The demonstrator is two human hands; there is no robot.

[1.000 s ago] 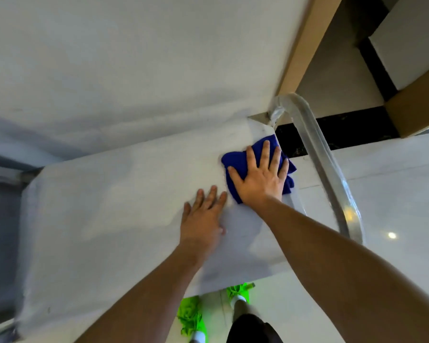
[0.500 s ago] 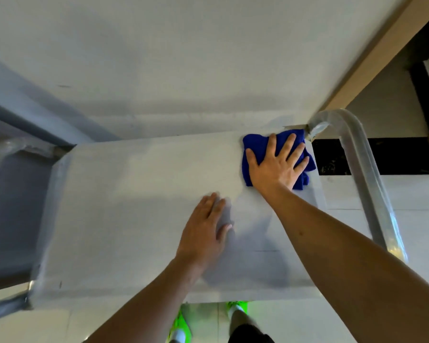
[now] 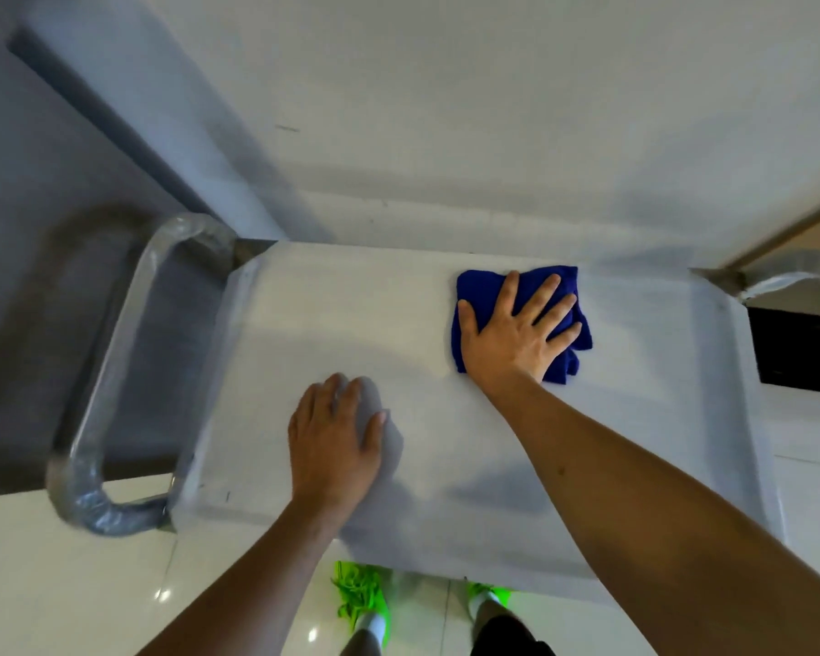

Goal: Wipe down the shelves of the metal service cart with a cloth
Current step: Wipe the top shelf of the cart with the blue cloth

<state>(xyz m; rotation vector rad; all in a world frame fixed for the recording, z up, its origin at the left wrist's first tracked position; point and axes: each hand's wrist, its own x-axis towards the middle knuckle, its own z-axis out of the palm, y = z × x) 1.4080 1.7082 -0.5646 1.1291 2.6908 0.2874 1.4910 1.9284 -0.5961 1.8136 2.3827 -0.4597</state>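
The cart's top shelf (image 3: 635, 395) is a pale, matte metal surface with a shallow raised rim. A crumpled blue cloth (image 3: 574, 324) lies on it toward the far edge, right of the shelf's middle, pinned under a flat, spread right hand (image 3: 512, 333). Nearer and left of the cloth (well apart from it) a left hand (image 3: 334, 442) rests palm-down on bare metal.
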